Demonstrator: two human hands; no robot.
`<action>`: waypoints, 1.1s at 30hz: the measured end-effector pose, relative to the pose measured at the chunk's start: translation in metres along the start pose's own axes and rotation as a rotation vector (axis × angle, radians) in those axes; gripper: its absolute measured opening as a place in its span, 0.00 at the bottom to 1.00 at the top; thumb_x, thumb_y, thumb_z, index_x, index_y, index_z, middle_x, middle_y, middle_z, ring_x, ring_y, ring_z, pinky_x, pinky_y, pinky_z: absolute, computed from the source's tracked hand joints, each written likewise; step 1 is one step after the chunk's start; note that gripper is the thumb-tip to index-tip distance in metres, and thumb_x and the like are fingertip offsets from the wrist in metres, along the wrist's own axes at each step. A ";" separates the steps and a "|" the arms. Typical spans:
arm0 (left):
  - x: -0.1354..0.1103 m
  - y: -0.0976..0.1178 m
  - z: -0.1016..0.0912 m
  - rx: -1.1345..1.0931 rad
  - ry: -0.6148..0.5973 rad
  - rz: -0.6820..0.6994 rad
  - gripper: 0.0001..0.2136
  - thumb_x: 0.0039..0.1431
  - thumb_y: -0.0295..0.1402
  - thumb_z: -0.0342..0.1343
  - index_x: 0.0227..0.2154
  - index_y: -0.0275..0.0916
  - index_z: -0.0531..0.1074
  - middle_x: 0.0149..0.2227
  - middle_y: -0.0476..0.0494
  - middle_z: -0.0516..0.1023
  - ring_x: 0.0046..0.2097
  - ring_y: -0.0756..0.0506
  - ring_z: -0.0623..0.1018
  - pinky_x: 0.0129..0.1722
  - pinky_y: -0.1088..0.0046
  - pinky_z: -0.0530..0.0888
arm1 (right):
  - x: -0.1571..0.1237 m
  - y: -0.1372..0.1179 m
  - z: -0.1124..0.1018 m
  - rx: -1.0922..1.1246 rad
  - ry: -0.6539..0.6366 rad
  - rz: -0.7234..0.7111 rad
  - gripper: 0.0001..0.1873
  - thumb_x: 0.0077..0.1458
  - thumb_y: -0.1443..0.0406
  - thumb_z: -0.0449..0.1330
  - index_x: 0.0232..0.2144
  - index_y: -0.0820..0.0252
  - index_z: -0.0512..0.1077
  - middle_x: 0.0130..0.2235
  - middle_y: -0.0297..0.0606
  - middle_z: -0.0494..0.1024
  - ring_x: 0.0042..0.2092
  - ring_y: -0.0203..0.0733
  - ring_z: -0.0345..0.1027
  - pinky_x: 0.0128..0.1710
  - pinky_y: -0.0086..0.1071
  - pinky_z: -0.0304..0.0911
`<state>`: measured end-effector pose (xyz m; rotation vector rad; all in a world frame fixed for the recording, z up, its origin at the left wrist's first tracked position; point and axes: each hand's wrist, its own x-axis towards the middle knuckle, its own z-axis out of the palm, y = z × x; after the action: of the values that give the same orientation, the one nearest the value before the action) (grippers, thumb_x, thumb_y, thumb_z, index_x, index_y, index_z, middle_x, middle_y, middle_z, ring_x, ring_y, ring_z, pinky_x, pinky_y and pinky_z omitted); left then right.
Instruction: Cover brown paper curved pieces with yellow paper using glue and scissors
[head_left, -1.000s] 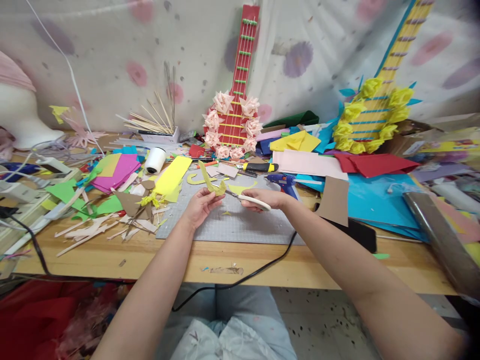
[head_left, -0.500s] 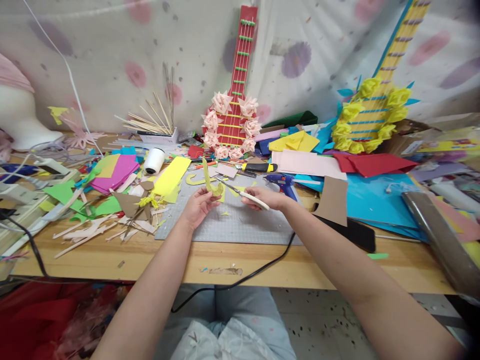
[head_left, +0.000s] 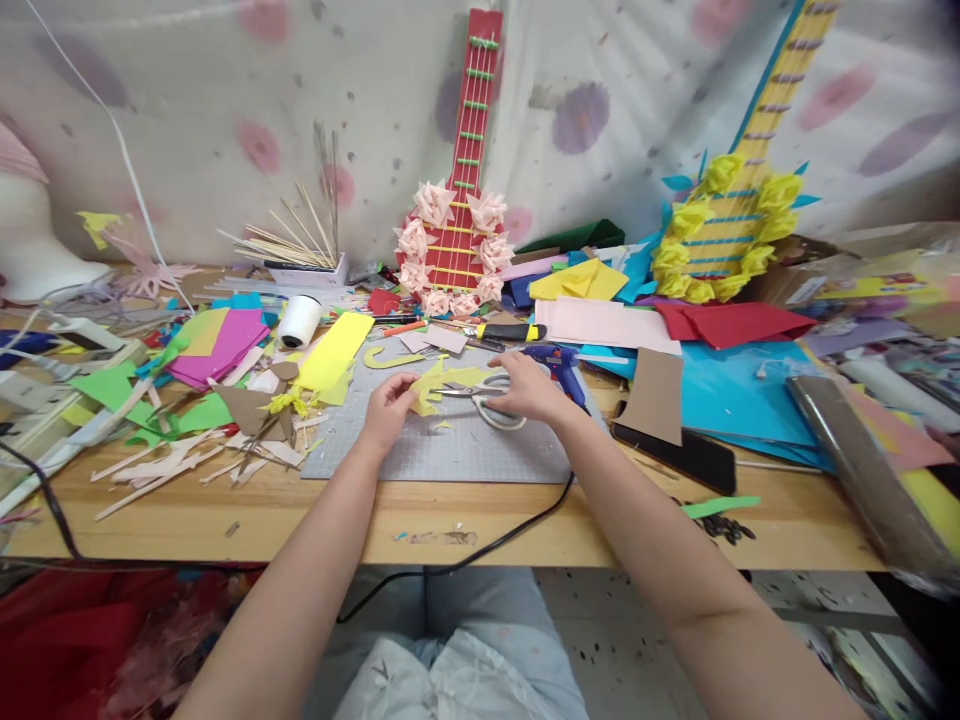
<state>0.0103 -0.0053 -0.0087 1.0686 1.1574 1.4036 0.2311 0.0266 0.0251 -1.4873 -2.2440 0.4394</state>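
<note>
My left hand (head_left: 390,408) is closed in a pinch at the edge of a jagged yellow paper piece (head_left: 427,389), over the grey cutting mat (head_left: 420,460). White-handled scissors (head_left: 501,414) lie low over the mat with their blades pointing left, across the yellow paper. My right hand (head_left: 531,388) is above the scissors' loops, its thumb and fingers apart, the thumb at a handle. A curved yellow-green strip (head_left: 394,360) rests at the mat's upper left. Small yellow scraps are scattered nearby.
A blue glue gun (head_left: 559,370) stands just beyond my right hand, and a black cable (head_left: 517,535) crosses the table's front edge. Paper scraps (head_left: 172,465) heap up on the left. A red paper guitar (head_left: 459,225) and a yellow one (head_left: 727,225) lean at the back.
Both hands have come down toward the mat. The scissors have turned flatter with their loops spread, and my right fingers have loosened. The curved strip no longer stands up from my left hand.
</note>
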 end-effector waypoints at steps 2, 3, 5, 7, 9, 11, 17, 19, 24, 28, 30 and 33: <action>0.001 -0.001 0.000 0.040 0.018 0.026 0.11 0.36 0.32 0.57 0.28 0.36 0.71 0.26 0.51 0.71 0.27 0.51 0.68 0.22 0.78 0.67 | 0.000 -0.003 0.002 0.333 -0.002 0.050 0.27 0.37 0.61 0.65 0.42 0.59 0.64 0.45 0.43 0.70 0.46 0.43 0.65 0.45 0.37 0.61; 0.001 -0.002 0.000 0.060 0.019 0.030 0.11 0.36 0.32 0.56 0.28 0.36 0.71 0.26 0.51 0.71 0.27 0.51 0.68 0.23 0.78 0.67 | 0.001 -0.005 0.005 0.496 0.000 0.063 0.26 0.37 0.60 0.65 0.41 0.59 0.64 0.43 0.41 0.71 0.43 0.40 0.66 0.43 0.35 0.62; 0.002 -0.002 0.000 0.097 0.012 0.032 0.11 0.36 0.32 0.55 0.27 0.36 0.71 0.25 0.51 0.70 0.27 0.51 0.68 0.24 0.78 0.66 | 0.005 -0.008 0.016 0.737 0.037 0.078 0.25 0.35 0.58 0.65 0.37 0.59 0.63 0.37 0.37 0.72 0.37 0.36 0.68 0.39 0.32 0.63; 0.003 -0.002 -0.002 0.118 0.003 0.025 0.10 0.36 0.32 0.55 0.26 0.36 0.71 0.25 0.51 0.70 0.27 0.51 0.67 0.25 0.77 0.65 | 0.009 -0.011 0.030 0.855 0.103 0.117 0.22 0.33 0.58 0.66 0.30 0.59 0.63 0.30 0.32 0.71 0.31 0.34 0.66 0.34 0.30 0.63; 0.005 -0.002 -0.006 0.128 -0.007 0.011 0.11 0.36 0.33 0.54 0.27 0.36 0.71 0.24 0.51 0.69 0.26 0.51 0.67 0.25 0.76 0.65 | 0.011 -0.012 0.042 0.911 0.164 0.180 0.21 0.31 0.57 0.66 0.26 0.58 0.61 0.25 0.28 0.68 0.27 0.32 0.64 0.29 0.29 0.61; 0.008 0.000 -0.010 0.175 0.033 0.035 0.12 0.39 0.33 0.52 0.30 0.37 0.71 0.24 0.50 0.68 0.26 0.50 0.68 0.27 0.74 0.67 | 0.011 -0.013 0.051 0.936 0.201 0.244 0.20 0.31 0.58 0.66 0.24 0.58 0.60 0.22 0.27 0.67 0.24 0.31 0.61 0.26 0.28 0.59; 0.007 0.016 0.000 0.884 0.111 0.559 0.15 0.46 0.32 0.54 0.40 0.40 0.69 0.43 0.42 0.71 0.48 0.43 0.68 0.52 0.63 0.63 | 0.012 -0.016 0.056 0.928 0.226 0.351 0.19 0.32 0.60 0.65 0.21 0.57 0.57 0.18 0.25 0.65 0.19 0.30 0.58 0.21 0.26 0.54; 0.007 0.020 0.012 1.071 -0.142 0.630 0.18 0.46 0.33 0.56 0.43 0.40 0.68 0.45 0.42 0.71 0.51 0.42 0.68 0.56 0.58 0.57 | 0.013 -0.017 0.058 0.932 0.235 0.340 0.18 0.32 0.61 0.64 0.21 0.58 0.58 0.18 0.24 0.64 0.19 0.30 0.58 0.20 0.26 0.53; 0.014 0.019 0.026 1.144 -0.374 0.526 0.11 0.52 0.29 0.52 0.39 0.40 0.72 0.40 0.45 0.75 0.43 0.45 0.73 0.45 0.68 0.67 | 0.012 -0.019 0.062 1.033 0.171 0.271 0.14 0.35 0.60 0.62 0.22 0.58 0.60 0.19 0.27 0.67 0.22 0.32 0.62 0.24 0.27 0.60; 0.019 0.017 0.017 1.100 -0.388 0.408 0.10 0.52 0.34 0.53 0.38 0.41 0.74 0.39 0.46 0.77 0.41 0.46 0.74 0.41 0.71 0.68 | 0.007 -0.017 0.056 0.997 0.195 0.272 0.13 0.39 0.59 0.60 0.23 0.58 0.60 0.21 0.29 0.68 0.23 0.33 0.63 0.25 0.28 0.60; 0.021 0.017 0.011 1.104 -0.396 0.350 0.11 0.52 0.35 0.54 0.37 0.42 0.75 0.38 0.47 0.77 0.40 0.46 0.74 0.40 0.71 0.68 | 0.003 -0.013 0.045 0.883 0.229 0.273 0.12 0.39 0.59 0.59 0.23 0.58 0.60 0.22 0.29 0.69 0.23 0.32 0.62 0.24 0.28 0.59; 0.022 0.016 0.000 1.147 -0.373 0.275 0.11 0.52 0.35 0.53 0.37 0.42 0.75 0.39 0.47 0.77 0.41 0.45 0.74 0.40 0.70 0.68 | -0.011 0.004 0.015 0.662 0.174 0.212 0.12 0.40 0.58 0.59 0.24 0.58 0.62 0.24 0.30 0.70 0.24 0.32 0.61 0.25 0.27 0.57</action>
<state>0.0054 0.0160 0.0078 2.2307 1.5786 0.5711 0.2305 0.0179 0.0083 -1.3303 -1.5808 0.9651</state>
